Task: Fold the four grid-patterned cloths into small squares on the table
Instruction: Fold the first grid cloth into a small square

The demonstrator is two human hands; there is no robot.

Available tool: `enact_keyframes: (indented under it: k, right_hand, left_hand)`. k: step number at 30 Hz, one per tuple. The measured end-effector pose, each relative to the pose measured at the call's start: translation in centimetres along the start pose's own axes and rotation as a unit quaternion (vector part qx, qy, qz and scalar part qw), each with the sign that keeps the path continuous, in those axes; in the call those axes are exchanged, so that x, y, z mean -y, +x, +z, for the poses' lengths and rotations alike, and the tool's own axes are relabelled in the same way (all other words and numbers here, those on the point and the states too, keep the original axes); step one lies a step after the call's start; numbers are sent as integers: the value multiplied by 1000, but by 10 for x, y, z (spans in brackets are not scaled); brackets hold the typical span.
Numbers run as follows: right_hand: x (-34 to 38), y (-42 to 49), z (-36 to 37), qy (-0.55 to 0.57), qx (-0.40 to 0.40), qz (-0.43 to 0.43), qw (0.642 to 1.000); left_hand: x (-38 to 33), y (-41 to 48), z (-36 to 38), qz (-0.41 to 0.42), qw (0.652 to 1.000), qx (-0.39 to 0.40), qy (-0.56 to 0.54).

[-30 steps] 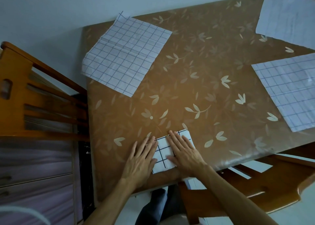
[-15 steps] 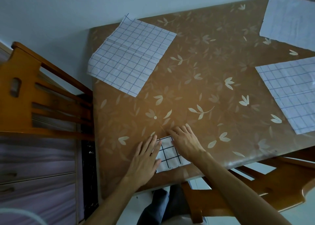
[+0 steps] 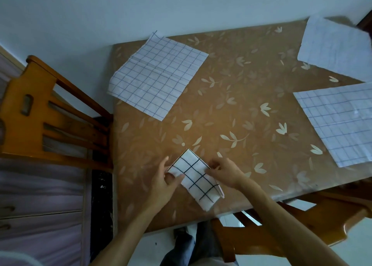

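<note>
A folded white cloth with a dark grid (image 3: 196,180) lies as a narrow strip near the table's front edge. My left hand (image 3: 164,182) pinches its left corner, and my right hand (image 3: 226,171) grips its right edge near the far end. Three other grid cloths lie unfolded and flat: one (image 3: 158,75) at the far left corner, one (image 3: 340,122) at the right edge, and a paler one (image 3: 335,46) at the far right corner.
The brown table (image 3: 231,108) has a leaf-patterned cover. A wooden chair (image 3: 50,120) stands against its left side and another (image 3: 281,223) is tucked under the front right. A purple cabinet (image 3: 40,205) is at the lower left.
Both hands were pressing flat on the small folded cloth. Now they have lifted off and gripped its edges, and the cloth shows as a longer strip turned at an angle.
</note>
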State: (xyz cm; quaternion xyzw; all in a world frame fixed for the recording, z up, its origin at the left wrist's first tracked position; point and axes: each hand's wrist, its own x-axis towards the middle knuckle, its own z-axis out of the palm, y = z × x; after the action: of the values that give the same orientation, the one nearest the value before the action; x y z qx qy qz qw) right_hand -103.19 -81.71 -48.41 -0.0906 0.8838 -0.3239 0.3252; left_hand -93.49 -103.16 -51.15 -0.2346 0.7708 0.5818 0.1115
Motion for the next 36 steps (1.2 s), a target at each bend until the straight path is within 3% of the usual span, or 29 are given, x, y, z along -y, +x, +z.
enact_keyframes:
  k: [5,10,13,17,20,26,36]
  right_hand:
    - [2,-22,-9,209,57,44,975]
    - [-2,-33,-4,372,82,50,923]
    - [-2,-36,-5,363,73,63,927]
    - [-1,-42,-6,231,24,59,971]
    - [0,-48,-6,229,20,42,972]
    - [11,-66,-16,361,-7,7,932]
    - [4,-58,-1,437,-31,54,897]
  left_hand:
    - [-10,4,-1,-115,984,32,-135]
    - [-18,-6,0,-160,956,116,-219]
    - [-19,-9,-1,-140,961,116,-208]
    - [-22,-13,-4,-104,979,82,-158]
    - [-25,-15,-6,-108,980,86,-146]
    - [-34,-13,-15,-93,987,76,-110]
    - [-43,-15,-21,-75,970,99,-210]
